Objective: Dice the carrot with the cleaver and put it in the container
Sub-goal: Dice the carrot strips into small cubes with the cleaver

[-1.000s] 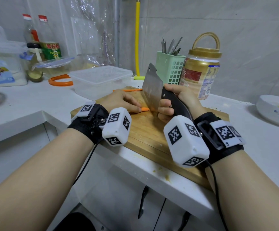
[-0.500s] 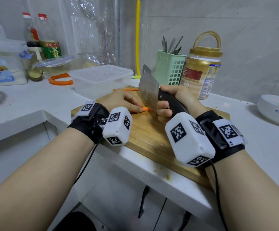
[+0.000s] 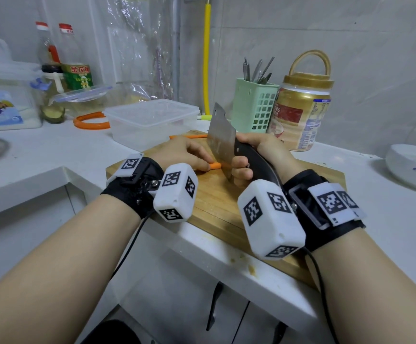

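At the centre of the frame the right hand (image 3: 256, 155) has its fingers curled tight round the black handle of the cleaver (image 3: 221, 140), whose blade stands upright with its edge down on the carrot (image 3: 215, 166) on the wooden cutting board (image 3: 217, 207). Just left of the blade, the left hand (image 3: 181, 152) lies on the carrot with bent fingers pressing it to the board, only the orange stub showing past the fingertips. The clear plastic container (image 3: 149, 122) stands at the board's far left edge, above the left hand, and another thin carrot strip (image 3: 189, 136) lies on the board just in front of it.
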